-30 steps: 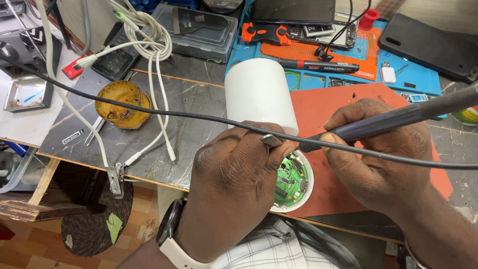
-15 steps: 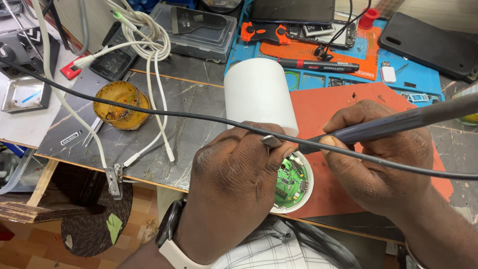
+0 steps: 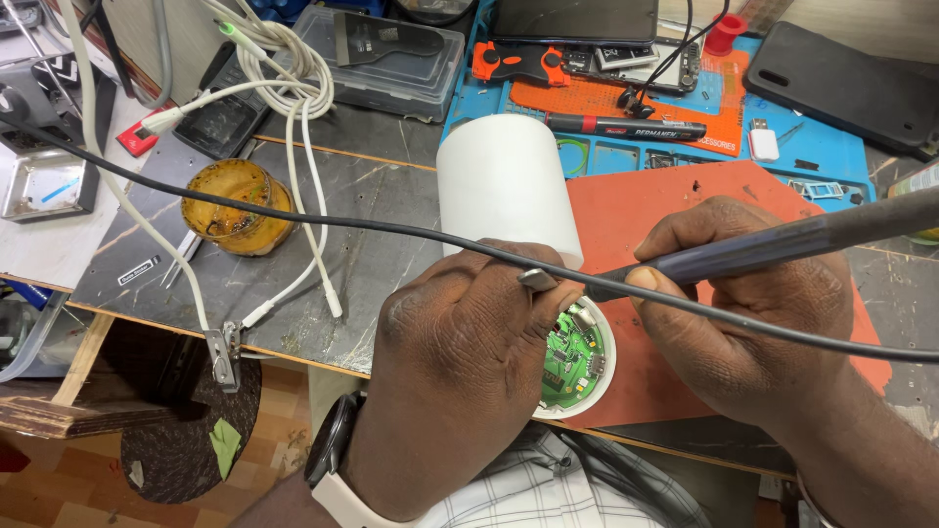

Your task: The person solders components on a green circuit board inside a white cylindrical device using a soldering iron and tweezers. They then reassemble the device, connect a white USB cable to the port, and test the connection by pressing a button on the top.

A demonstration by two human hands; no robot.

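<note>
On the desk (image 3: 381,254), far left, sits one yellow jar (image 3: 235,207). The left hand (image 3: 469,362) has its grip clamped on tweezers (image 3: 541,281) over one round green board (image 3: 575,354). The right hand (image 3: 753,313) has its grip clamped on one soldering iron (image 3: 782,240). I think the one black cord (image 3: 293,217) could tug the iron, so its tip slips.

Left hand (image 3: 469,362) hides most of circuit board (image 3: 575,354). Soldering iron (image 3: 782,240) tip unseen behind fingers; handle cut off at right edge. Cable (image 3: 293,217) exits both edges.
</note>
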